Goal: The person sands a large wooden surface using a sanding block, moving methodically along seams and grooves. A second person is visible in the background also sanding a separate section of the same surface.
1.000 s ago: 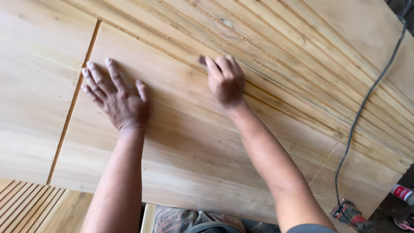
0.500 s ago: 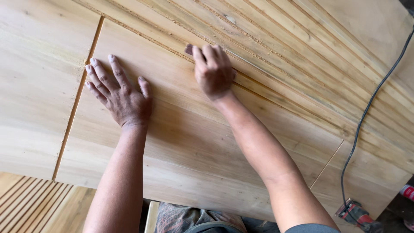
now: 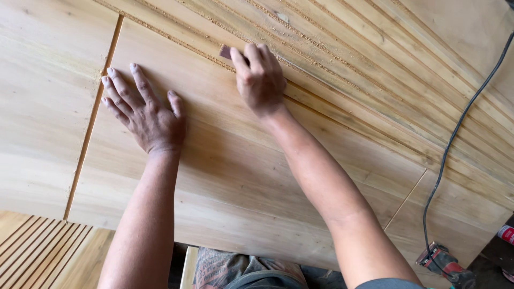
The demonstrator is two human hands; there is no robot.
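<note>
Two hands on the wooden panel [image 3: 225, 176]: my left hand [image 3: 147, 115] lies flat, fingers spread, while my right hand [image 3: 259, 80] grips a small sanding block [image 3: 226, 52] at the grooved edge [image 3: 332, 91], mid-sanding I judge, needing steady pressure.

One view only, head-worn camera, looking steeply down and slightly forward over the person's own forearms; close range, the pale grooved wooden panel [image 3: 225, 176] fills almost the whole frame, running tilted from lower left to upper right; left hand [image 3: 147, 115] and right hand [image 3: 261, 80] sit in the upper middle; a thin black power cable [image 3: 455, 134] crosses the right edge; no second view shares the scene.
</note>
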